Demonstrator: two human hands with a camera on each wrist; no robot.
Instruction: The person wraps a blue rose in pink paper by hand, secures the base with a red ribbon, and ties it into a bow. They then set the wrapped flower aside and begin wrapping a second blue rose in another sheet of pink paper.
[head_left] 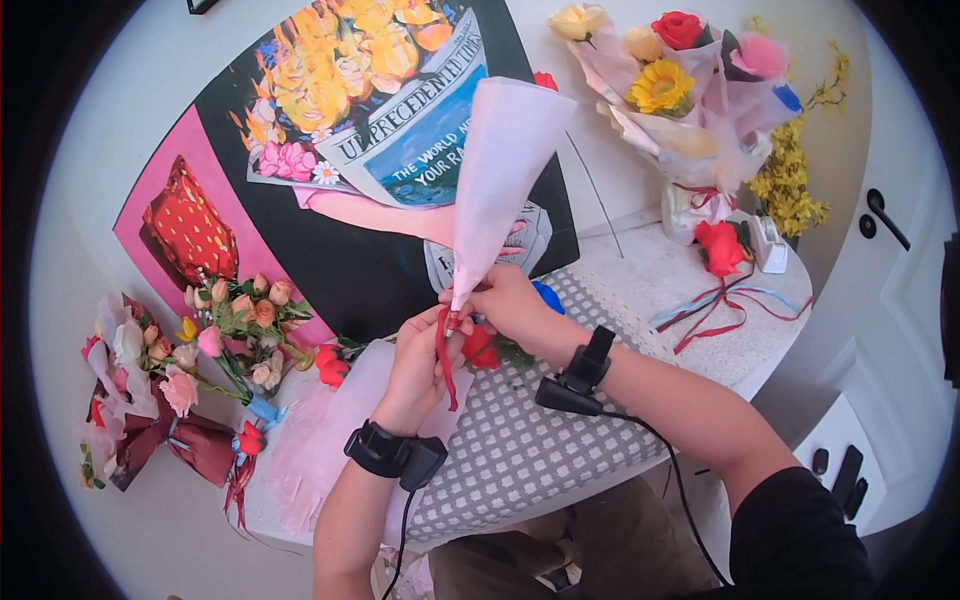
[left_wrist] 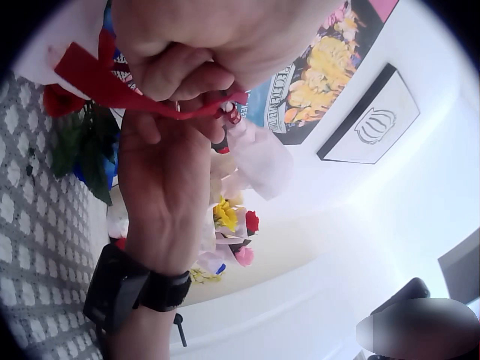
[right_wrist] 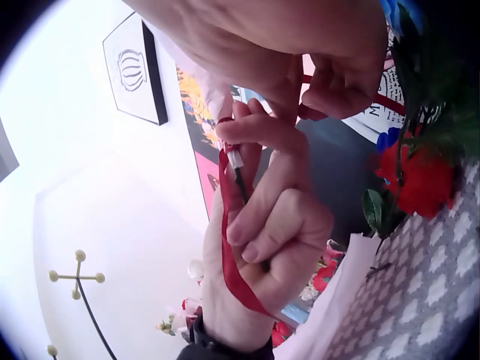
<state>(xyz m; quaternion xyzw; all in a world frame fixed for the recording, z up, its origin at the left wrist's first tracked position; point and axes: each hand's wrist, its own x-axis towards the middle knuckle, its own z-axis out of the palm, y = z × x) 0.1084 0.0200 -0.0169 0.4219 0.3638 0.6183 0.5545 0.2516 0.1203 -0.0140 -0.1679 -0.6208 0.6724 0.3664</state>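
A pale pink wrapping-paper cone (head_left: 505,160) stands upright and slightly tilted, its wide end up and its contents hidden. My left hand (head_left: 415,355) grips its narrow base, where a dark stem (right_wrist: 240,184) comes out of the paper between the curled fingers. Red ribbon (head_left: 446,365) is wound about this neck, and one tail hangs down over the left palm. On the other side of the neck, my right hand (head_left: 515,305) pinches another stretch of the ribbon between thumb and fingers. Both hands work close together above the table.
Beneath the hands lie a grey dotted cloth (head_left: 520,430), a red flower (head_left: 481,347) and pink paper sheets (head_left: 340,430). Wrapped bouquets stand at the back right (head_left: 690,120) and left (head_left: 130,380). Loose ribbons (head_left: 725,305) and a tape dispenser (head_left: 768,246) lie right. A painting (head_left: 390,260) leans behind.
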